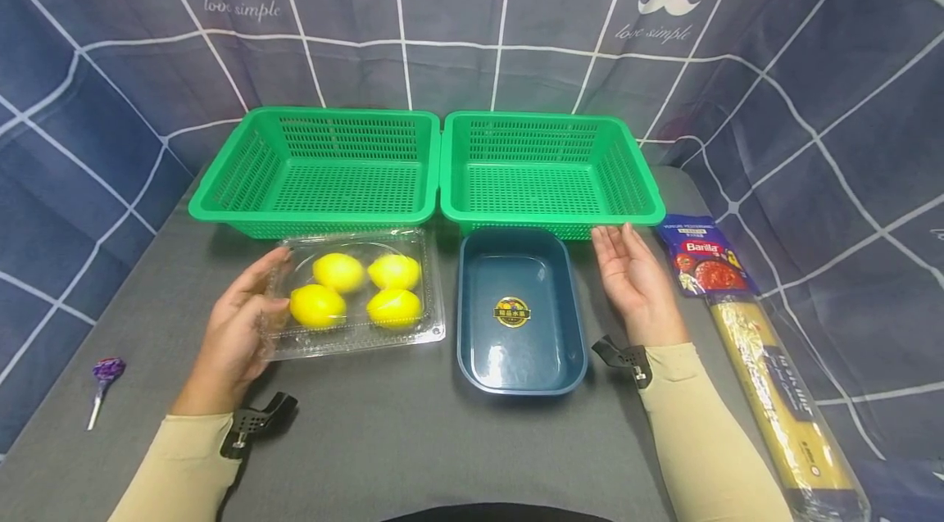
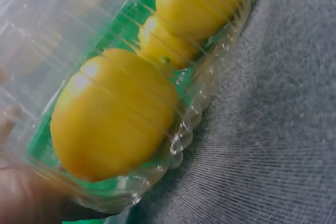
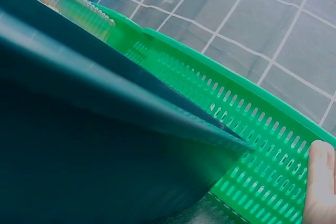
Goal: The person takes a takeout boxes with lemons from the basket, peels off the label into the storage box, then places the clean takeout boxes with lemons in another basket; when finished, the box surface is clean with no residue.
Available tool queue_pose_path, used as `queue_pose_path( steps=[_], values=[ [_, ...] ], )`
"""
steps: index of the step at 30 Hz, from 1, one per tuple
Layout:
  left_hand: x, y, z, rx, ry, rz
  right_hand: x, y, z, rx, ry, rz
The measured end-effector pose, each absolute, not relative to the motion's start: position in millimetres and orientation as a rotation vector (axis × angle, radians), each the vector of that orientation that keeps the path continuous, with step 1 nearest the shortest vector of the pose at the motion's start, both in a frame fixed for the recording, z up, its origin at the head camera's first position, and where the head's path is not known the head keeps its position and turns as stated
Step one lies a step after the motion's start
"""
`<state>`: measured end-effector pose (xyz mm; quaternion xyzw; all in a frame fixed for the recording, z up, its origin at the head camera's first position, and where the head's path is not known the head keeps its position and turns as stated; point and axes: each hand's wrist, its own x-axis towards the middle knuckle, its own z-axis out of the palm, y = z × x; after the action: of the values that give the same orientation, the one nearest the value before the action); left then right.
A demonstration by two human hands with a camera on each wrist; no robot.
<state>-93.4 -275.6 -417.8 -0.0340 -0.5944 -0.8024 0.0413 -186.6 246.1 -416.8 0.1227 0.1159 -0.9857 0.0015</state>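
Note:
My left hand (image 1: 238,327) grips the left end of a clear plastic clamshell box (image 1: 430,332), thumb on its near part and fingers at the far part. Several yellow lemons (image 1: 317,306) show through the plastic; a large lemon (image 2: 113,114) fills much of the left wrist view. To the right of the box lies a dark blue plastic tub (image 1: 516,358) with a gold fruit sticker. Beyond it my right hand (image 1: 636,283) holds nothing, palm up and fingers extended, its fingertips by the front of the right green basket (image 1: 649,198).
A left green basket (image 1: 317,219) stands beside the right one along the back curtain. Red-and-blue Barilla sauce pouch (image 1: 704,256) and spaghetti pack (image 1: 782,399) lie at the right. A purple-wrapped lollipop (image 1: 107,371) lies far left on the grey tabletop (image 1: 369,440).

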Motion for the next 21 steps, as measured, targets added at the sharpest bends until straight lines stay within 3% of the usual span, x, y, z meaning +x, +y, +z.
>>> queue_pose_path(
  steps=[21],
  values=[
    [-83, -283, -399, -0.161, -1.578, -2.538, -186, 244, -416, 0.409, 0.390, -3.086]
  ],
)
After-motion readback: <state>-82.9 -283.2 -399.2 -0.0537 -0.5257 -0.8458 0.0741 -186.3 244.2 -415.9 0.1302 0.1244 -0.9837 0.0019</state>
